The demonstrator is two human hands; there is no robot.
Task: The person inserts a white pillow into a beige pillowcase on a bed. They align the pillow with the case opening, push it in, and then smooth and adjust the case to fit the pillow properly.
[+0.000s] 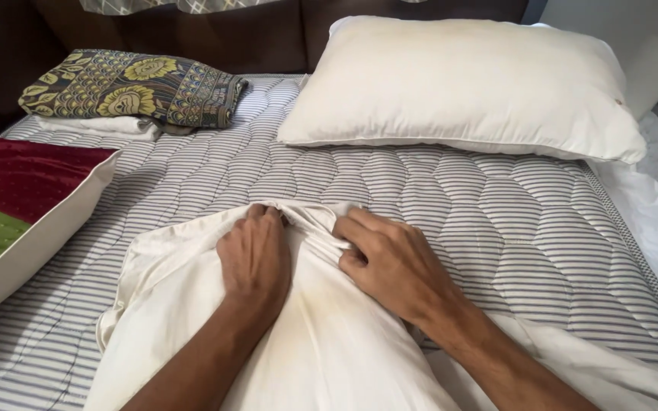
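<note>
both hands work at the open end of a white pillowcase (321, 342) lying on the striped mattress (496, 221). the left hand (255, 259) has its fingers curled and pinching the gathered hem, and the right hand (390, 262) grips the bunched cloth just beside it, fingers folded in. whether anything fills the pillowcase cannot be told. a bare white pillow (466, 84) rests near the headboard; a folded patterned cloth (135, 87) and a red and green cushion (9, 205) lie to the left.

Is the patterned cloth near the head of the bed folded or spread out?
Folded. The patterned cloth lies as a compact, layered rectangle on the striped mattress, on top of a folded white cloth.
</note>
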